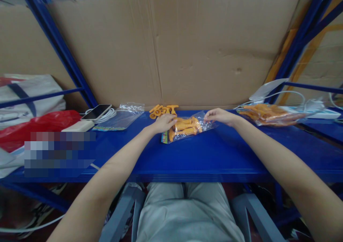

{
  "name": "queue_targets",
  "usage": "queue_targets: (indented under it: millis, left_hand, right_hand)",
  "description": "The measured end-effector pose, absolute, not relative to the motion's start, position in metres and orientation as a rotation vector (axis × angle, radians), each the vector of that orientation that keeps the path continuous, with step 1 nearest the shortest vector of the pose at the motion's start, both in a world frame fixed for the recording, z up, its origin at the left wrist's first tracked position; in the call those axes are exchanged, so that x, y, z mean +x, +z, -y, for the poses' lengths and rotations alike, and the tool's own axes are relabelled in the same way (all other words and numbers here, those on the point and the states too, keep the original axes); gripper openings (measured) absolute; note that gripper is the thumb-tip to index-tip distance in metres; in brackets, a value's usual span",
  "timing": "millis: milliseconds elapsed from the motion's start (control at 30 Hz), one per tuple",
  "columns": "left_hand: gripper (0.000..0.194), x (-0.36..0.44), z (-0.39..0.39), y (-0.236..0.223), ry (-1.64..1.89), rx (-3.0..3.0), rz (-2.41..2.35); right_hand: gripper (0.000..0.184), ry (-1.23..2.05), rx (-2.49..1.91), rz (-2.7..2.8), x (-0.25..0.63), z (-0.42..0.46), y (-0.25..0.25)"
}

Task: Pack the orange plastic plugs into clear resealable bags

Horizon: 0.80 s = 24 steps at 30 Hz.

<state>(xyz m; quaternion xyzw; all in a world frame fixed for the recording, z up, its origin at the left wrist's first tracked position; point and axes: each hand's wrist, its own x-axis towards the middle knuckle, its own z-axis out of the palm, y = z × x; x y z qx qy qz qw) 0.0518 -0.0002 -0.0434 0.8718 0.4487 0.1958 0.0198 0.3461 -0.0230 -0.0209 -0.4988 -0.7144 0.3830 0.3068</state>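
A clear plastic bag (211, 125) lies on the blue shelf top in front of me, with several orange plastic pieces (184, 127) inside it. The pieces look like T-shaped handles with flared ends. At the bag's upper left, my left hand (164, 123) is closed on its edge, fingers pointing right. My right hand (221, 116) pinches the bag's loose right end between thumb and fingers. Just behind my left hand sits a small pile of loose orange pieces (158, 112) of the same kind.
An empty clear bag (120, 118) lies left, beside a phone (96, 112) and a coiled white cable (107, 116). Farther left is a red plastic bag (53, 122). A filled bag of orange pieces (268, 113) lies right. Cardboard (200, 49) stands behind, between blue posts.
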Motion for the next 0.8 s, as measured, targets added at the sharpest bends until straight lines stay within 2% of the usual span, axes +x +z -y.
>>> queue_targets:
  millis: [267, 367, 467, 533, 600, 700, 800]
  left_hand:
    - [0.031, 0.057, 0.010, -0.031, 0.711, 2.570, -1.376]
    - [0.034, 0.060, 0.014, -0.029, 0.750, 2.400, -1.397]
    - [0.022, 0.066, 0.012, -0.035, 0.865, 2.276, -1.371]
    - [0.016, 0.070, 0.009, -0.041, 0.955, 2.168, -1.405]
    - [0.022, 0.075, 0.009, -0.045, 0.957, 2.013, -1.430]
    - [0.029, 0.079, 0.013, -0.045, 0.868, 1.766, -1.368]
    - [0.024, 0.079, 0.018, -0.041, 0.832, 1.618, -1.296]
  right_hand:
    - [0.016, 0.805, -1.373, 1.760, 0.350, 0.013, -0.028]
    - [0.015, 0.554, -1.449, 1.805, 0.351, 0.008, -0.032]
    - [0.012, 0.241, -1.548, 1.842, 0.355, 0.005, -0.033]
    - [0.018, 0.142, -1.654, 1.828, 0.359, 0.004, -0.032]
    - [0.031, 0.264, -1.753, 1.857, 0.362, 0.005, -0.031]
    - [0.046, 0.691, -1.760, 1.921, 0.364, 0.007, -0.032]
    - [0.040, 0.887, -1.644, 1.872, 0.358, 0.010, -0.035]
